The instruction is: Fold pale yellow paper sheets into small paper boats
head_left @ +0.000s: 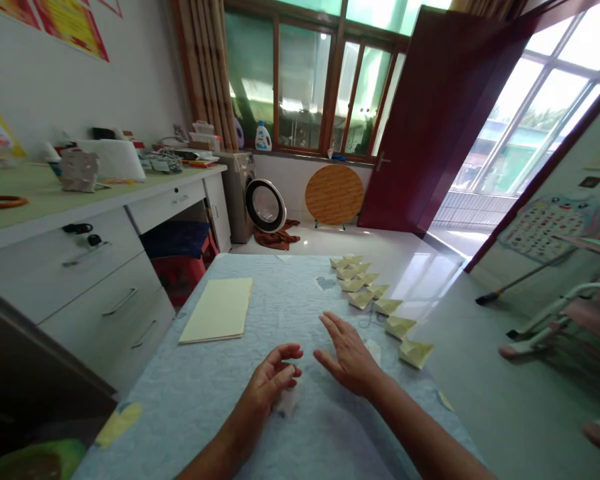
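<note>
My left hand (273,380) is over the near middle of the cloth-covered table (285,320), its fingers loosely bent and apart with nothing visible in them. To its right, my right hand (349,357) is open, fingers stretched forward and thumb spread toward the left hand. A gap separates the two hands. Several folded pale-yellow paper boats (400,325) stand in two uneven rows along the table's right edge, beyond and right of my right hand. A stack of pale-yellow paper sheets (219,309) lies flat on the left, farther off than my left hand.
White drawers under a long desk (130,267) flank the table's left side. A red stool (180,253) is tucked beneath it. Farther back are a washing machine (237,193) with its door open and a round wooden tabletop (334,193). A pink-and-white chair (580,320) is at the right.
</note>
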The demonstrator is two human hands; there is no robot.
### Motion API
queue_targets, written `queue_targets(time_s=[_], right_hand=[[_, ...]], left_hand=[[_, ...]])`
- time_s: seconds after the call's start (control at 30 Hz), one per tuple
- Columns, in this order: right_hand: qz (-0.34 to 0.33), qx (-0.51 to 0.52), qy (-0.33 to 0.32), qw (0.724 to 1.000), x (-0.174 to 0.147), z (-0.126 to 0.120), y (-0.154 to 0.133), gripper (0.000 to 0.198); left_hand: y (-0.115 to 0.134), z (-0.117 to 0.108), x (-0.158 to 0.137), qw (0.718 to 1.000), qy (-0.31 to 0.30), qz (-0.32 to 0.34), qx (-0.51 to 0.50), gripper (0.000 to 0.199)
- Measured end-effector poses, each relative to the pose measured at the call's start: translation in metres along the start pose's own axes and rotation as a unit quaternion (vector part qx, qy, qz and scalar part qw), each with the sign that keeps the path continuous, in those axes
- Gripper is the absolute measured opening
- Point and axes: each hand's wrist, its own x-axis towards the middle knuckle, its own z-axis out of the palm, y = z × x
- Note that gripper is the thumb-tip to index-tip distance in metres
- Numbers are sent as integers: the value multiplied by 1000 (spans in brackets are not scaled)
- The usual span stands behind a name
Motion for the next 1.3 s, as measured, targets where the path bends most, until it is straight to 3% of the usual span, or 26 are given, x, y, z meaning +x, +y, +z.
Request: queue_targets(time_s=[0.1,0.23,0.63,0.83,0.93,1.03,1.2,1.3], right_hand=[[35,-10,-7,999,35,18,25,67],[69,-23,3,997,55,30,55,67],[130,-52,65,988,48,21,137,63],[141,-59,145,978,43,3,167,44],[157,-65,212,962,47,-3,167,34],[121,-58,237,962,62,0,153,29],[7,-24,162,986,110,22,116,38],[-11,-19,106,994,145,37,106,53]], left_hand=[[-1,-1,-2,999,-9,1,43,49],[-4,-3,-1,996,-23,9,85,50],[0,-1,-2,993,-25,-15,113,55],[-1,-1,-1,994,-30,-18,107,56],[-2,-1,-1,994,-32,-24,101,57],[-3,-1,-1,994,-34,-24,101,60],[-5,-4,-2,994,-45,-26,100,65],[-7,-6,-2,993,-51,-23,103,62]])
